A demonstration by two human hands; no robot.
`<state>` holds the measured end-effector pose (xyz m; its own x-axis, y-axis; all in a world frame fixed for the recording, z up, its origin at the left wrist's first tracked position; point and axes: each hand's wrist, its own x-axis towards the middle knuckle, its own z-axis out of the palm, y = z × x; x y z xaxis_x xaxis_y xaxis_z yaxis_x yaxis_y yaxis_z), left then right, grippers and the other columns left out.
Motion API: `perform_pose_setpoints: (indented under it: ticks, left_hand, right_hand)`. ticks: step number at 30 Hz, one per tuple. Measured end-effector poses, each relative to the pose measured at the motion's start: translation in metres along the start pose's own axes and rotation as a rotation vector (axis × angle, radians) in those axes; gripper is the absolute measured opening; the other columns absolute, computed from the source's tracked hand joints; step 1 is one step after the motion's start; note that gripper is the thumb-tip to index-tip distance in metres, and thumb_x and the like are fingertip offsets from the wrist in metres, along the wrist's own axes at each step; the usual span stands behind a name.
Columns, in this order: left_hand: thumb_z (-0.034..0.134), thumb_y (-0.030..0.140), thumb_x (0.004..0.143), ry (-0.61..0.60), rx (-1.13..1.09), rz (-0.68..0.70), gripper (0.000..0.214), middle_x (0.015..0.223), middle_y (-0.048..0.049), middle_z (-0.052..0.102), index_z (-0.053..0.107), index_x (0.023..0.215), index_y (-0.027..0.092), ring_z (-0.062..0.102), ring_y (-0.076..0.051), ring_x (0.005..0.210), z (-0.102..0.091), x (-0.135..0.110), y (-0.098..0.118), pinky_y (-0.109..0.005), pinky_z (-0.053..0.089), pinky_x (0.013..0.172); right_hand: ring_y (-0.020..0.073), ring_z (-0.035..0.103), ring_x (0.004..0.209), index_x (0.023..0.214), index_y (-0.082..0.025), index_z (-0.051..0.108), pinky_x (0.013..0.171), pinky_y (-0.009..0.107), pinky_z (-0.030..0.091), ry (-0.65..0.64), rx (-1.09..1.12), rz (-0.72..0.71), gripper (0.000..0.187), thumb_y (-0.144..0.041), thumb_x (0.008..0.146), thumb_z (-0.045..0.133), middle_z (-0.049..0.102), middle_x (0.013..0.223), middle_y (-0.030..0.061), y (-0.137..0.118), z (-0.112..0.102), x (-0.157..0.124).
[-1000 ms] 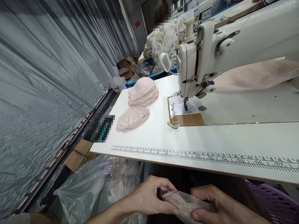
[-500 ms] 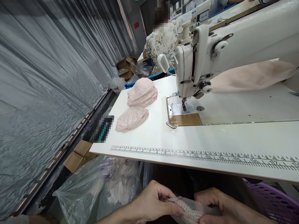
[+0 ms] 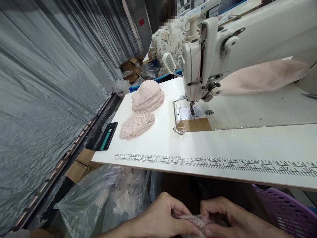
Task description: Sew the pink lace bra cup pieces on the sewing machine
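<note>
Below the table's front edge, my left hand (image 3: 168,216) and my right hand (image 3: 228,216) both grip a piece of pale pink lace fabric (image 3: 192,219) with sheer material along it. Thumbs and fingers of both hands pinch it close together, so much of the fabric is hidden. On the white table (image 3: 158,145) lie two stacks of pale pink fabric pieces: a rounded stack (image 3: 148,96) farther back and a fan-shaped lace stack (image 3: 137,125) in front of it. Right of the stacks stands a white sewing machine (image 3: 195,71), its presser foot over the metal plate.
A phone (image 3: 107,136) lies at the table's left edge. Peach fabric (image 3: 264,77) rests behind the machine arm. Plastic bags (image 3: 84,201) and a cardboard box (image 3: 79,165) sit below left, a purple basket (image 3: 292,211) below right. Another person (image 3: 165,43) is ahead, beyond the table.
My hands have come closer together, and the lace between them is more bunched and covered. The whole view has shifted slightly; the stacks and machine stay in place.
</note>
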<state>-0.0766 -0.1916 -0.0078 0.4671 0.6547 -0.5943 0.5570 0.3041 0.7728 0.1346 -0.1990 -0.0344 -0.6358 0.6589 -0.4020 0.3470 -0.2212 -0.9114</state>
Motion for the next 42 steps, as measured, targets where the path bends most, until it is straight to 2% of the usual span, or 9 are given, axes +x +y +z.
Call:
perform_pose_setpoints:
  ticks: [4, 10, 15, 20, 26, 30, 36, 39, 42]
  left_hand:
    - [0.077, 0.039, 0.064, -0.020, -0.016, -0.012, 0.032, 0.052, 0.0043, 0.046, 0.076, 0.079, 0.010, 0.033, -0.006, 0.051, 0.001, 0.000, 0.003, -0.019, 0.022, 0.045]
    - [0.077, 0.035, 0.065, -0.057, -0.058, -0.001, 0.029, 0.055, 0.0044, 0.047, 0.075, 0.081, 0.011, 0.035, -0.007, 0.053, 0.001, 0.000, 0.004, -0.018, 0.024, 0.048]
    - [0.077, 0.041, 0.064, -0.065, -0.095, -0.040, 0.033, 0.048, 0.0056, 0.041, 0.075, 0.076, 0.010, 0.028, -0.006, 0.049, 0.004, 0.004, 0.001, -0.019, 0.017, 0.044]
    - [0.080, 0.043, 0.060, -0.084, -0.144, -0.027, 0.037, 0.051, 0.0043, 0.045, 0.076, 0.076, 0.010, 0.031, -0.006, 0.050, 0.004, 0.005, -0.001, -0.019, 0.021, 0.045]
    - [0.078, 0.043, 0.062, -0.088, -0.121, -0.037, 0.034, 0.052, 0.0035, 0.050, 0.076, 0.075, 0.012, 0.035, -0.006, 0.051, 0.004, 0.006, 0.001, -0.018, 0.025, 0.047]
    - [0.079, 0.046, 0.059, -0.081, -0.124, -0.076, 0.037, 0.051, 0.0039, 0.047, 0.075, 0.073, 0.012, 0.033, -0.006, 0.051, 0.005, 0.007, 0.001, -0.019, 0.025, 0.047]
    - [0.078, 0.048, 0.059, -0.086, -0.104, -0.068, 0.039, 0.051, 0.0038, 0.044, 0.074, 0.069, 0.010, 0.032, -0.007, 0.051, 0.004, 0.010, 0.002, -0.019, 0.028, 0.049]
    - [0.077, 0.042, 0.062, -0.080, -0.085, -0.065, 0.032, 0.051, 0.0044, 0.042, 0.073, 0.068, 0.010, 0.032, -0.006, 0.051, 0.004, 0.011, 0.002, -0.018, 0.025, 0.047]
    - [0.074, 0.034, 0.065, -0.071, -0.064, -0.053, 0.026, 0.050, 0.0049, 0.041, 0.073, 0.068, 0.009, 0.031, -0.006, 0.050, 0.004, 0.011, 0.003, -0.018, 0.021, 0.044]
  right_hand:
    - [0.0130, 0.040, 0.065, 0.072, -0.020, 0.055, 0.058, 0.023, 0.031, -0.018, 0.019, -0.045, 0.034, -0.053, 0.078, 0.052, 0.044, 0.067, -0.0025, -0.005, 0.002, 0.001]
    - [0.0148, 0.043, 0.069, 0.074, -0.020, 0.056, 0.061, 0.023, 0.033, 0.019, 0.014, -0.035, 0.038, -0.058, 0.078, 0.051, 0.047, 0.071, -0.0008, 0.001, 0.004, -0.001]
    - [0.0141, 0.042, 0.067, 0.069, -0.020, 0.055, 0.059, 0.023, 0.032, 0.023, 0.040, -0.020, 0.037, -0.056, 0.075, 0.055, 0.046, 0.067, -0.0013, 0.003, 0.003, -0.002]
    - [0.0133, 0.043, 0.068, 0.071, -0.020, 0.058, 0.060, 0.022, 0.032, 0.032, 0.028, -0.042, 0.033, -0.053, 0.077, 0.055, 0.049, 0.069, -0.0014, 0.000, -0.001, -0.004]
    - [0.0108, 0.038, 0.060, 0.069, -0.018, 0.054, 0.053, 0.021, 0.028, 0.002, 0.068, -0.057, 0.031, -0.048, 0.076, 0.055, 0.043, 0.061, -0.0034, -0.004, -0.001, -0.001]
    - [0.0104, 0.038, 0.060, 0.068, -0.018, 0.054, 0.053, 0.021, 0.028, 0.009, 0.093, -0.090, 0.040, -0.057, 0.079, 0.054, 0.042, 0.061, -0.0038, -0.001, -0.001, -0.002]
    - [0.0131, 0.042, 0.064, 0.065, -0.018, 0.056, 0.058, 0.022, 0.037, 0.080, 0.103, -0.113, 0.055, -0.069, 0.081, 0.043, 0.045, 0.064, -0.0017, 0.005, -0.006, -0.008]
    - [0.0135, 0.044, 0.066, 0.070, -0.019, 0.059, 0.058, 0.022, 0.037, 0.060, 0.094, -0.081, 0.044, -0.061, 0.081, 0.048, 0.047, 0.067, -0.0014, 0.003, -0.005, -0.011]
    - [0.0129, 0.043, 0.067, 0.074, -0.020, 0.058, 0.057, 0.021, 0.033, -0.001, 0.061, -0.003, 0.026, -0.045, 0.073, 0.061, 0.046, 0.067, -0.0028, 0.002, -0.001, -0.009]
